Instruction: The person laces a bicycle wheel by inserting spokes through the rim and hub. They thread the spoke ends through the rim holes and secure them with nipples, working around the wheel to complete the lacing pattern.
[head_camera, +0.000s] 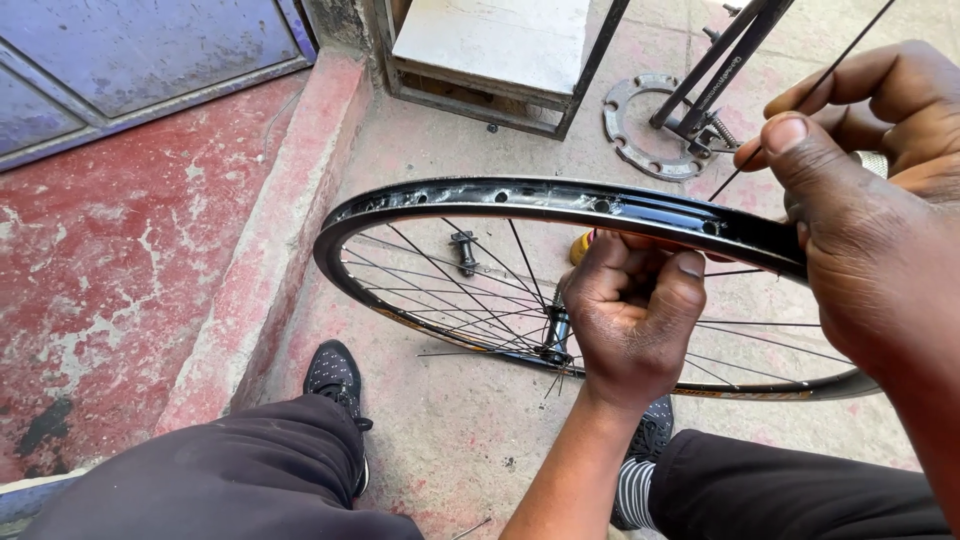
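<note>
gripping the black wheel rim (520, 198), left hand (632, 310) beneath, right hand (860, 230) above

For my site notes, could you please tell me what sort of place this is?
Probably an outdoor, street-side bicycle repair spot: a bare rim with loose spokes held in both hands, worn concrete ground, and a metal stand.

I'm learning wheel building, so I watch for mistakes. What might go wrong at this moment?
The thin loose spoke pinched in the right hand may bend while it is threaded through the black metal bicycle rim. The left hand, fisted under the rim, may slip, and the wheel's hub could drop onto the concrete floor.
</note>
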